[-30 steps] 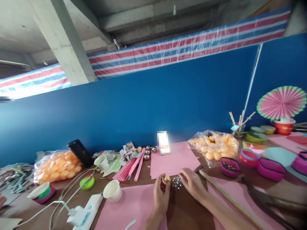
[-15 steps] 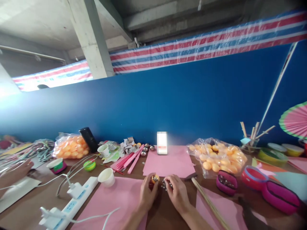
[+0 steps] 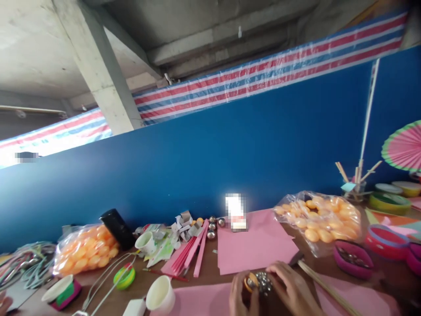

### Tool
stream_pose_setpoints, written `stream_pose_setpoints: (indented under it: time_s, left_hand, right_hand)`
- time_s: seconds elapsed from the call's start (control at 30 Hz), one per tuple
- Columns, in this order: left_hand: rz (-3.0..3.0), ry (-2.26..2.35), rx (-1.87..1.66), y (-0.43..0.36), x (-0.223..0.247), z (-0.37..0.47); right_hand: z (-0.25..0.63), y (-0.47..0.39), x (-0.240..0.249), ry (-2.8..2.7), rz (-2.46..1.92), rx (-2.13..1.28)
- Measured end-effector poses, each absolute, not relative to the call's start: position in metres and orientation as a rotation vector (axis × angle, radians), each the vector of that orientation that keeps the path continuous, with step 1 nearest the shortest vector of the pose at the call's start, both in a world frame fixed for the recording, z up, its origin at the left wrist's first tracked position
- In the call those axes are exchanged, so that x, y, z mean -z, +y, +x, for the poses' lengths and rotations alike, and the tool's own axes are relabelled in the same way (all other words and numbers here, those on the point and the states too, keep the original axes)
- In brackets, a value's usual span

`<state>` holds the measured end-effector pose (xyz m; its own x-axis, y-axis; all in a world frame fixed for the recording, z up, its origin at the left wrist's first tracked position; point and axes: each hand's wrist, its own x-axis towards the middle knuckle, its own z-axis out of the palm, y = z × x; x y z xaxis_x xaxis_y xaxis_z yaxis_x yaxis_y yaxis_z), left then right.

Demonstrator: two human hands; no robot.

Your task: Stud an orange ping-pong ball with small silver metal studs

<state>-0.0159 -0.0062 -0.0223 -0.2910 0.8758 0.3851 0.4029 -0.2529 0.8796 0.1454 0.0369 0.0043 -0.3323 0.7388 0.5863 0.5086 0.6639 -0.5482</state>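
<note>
My left hand is closed around an orange ball near the bottom of the view. Right beside it, a cluster of small silvery beads or bells sits between my two hands. My right hand has its fingers bent at that cluster's right side; its fingertips are partly hidden, so its grip is unclear. Beyond the hands lies a pink paper sheet, and another pink sheet is to the left. Several shiny metal balls rest by pink paper strips.
A white cup stands left of my hands. Bags of orange balls lie at the left and right. A magenta container and thin sticks are on the right. A blue partition rises behind the table.
The view has shifted, so the table items sit lower. My hands appear lower and farther right, and closer together. The silvery cluster now touches or nearly touches the orange ball.
</note>
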Motion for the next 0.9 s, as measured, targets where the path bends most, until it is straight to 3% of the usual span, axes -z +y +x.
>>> stream_pose_setpoints:
  time_s: [0.17, 0.63, 0.9]
  left_hand:
    - [1.529, 1.595, -1.51, -0.003, 0.028, -0.014]
    - [1.849, 1.637, -1.552, -0.02, -0.013, -0.017]
    - [1.84, 1.672, -1.578, -0.017, -0.011, -0.016]
  right_hand:
    - [0.135, 0.038, -0.005, -2.063, -0.969, -0.388]
    - [0.128, 0.023, -0.02, -2.231, -0.826, -0.16]
    - [0.126, 0.018, -0.025, -2.158, -0.873, -0.37]
